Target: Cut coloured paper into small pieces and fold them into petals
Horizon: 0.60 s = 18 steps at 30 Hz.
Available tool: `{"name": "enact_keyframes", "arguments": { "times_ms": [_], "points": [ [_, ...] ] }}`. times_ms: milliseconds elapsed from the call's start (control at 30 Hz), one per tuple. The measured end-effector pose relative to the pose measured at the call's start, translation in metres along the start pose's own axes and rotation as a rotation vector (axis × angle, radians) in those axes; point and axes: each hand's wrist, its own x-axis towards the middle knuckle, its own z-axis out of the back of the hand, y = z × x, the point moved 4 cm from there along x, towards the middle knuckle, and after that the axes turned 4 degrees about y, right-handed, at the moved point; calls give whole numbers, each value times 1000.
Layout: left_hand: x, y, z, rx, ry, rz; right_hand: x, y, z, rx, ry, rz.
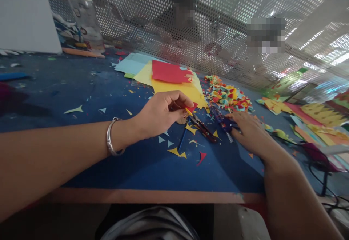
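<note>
My left hand [163, 114], with a silver bangle at the wrist, pinches a small red and yellow paper piece [191, 108] between thumb and fingers. My right hand [251, 132] is closed about the handle of a dark purple glue gun [221, 119], which rests on the table with a clear glue stick [229, 137] poking out. Between the hands lies a pair of dark red-handled scissors [204, 129]; a thin blue stick [183, 138] is beside it. Yellow, red and light blue paper scraps [174, 151] are scattered around.
Behind my left hand, red [169, 72], yellow and light blue paper sheets overlap. A heap of coloured paper pieces [231, 98] sits past the glue gun. A clear bottle [85, 18] stands at back left, before a perforated metal screen [131, 18]. Black cables [313, 167] run at right.
</note>
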Motion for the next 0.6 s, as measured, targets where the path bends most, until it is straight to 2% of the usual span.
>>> {"name": "enact_keyframes", "arguments": {
  "times_ms": [367,600],
  "points": [
    [0,2,0,41,7,31,11,1,-3,3,28,44],
    [1,6,3,43,9,53,21,-18,25,-51,-20,7]
  ]
}}
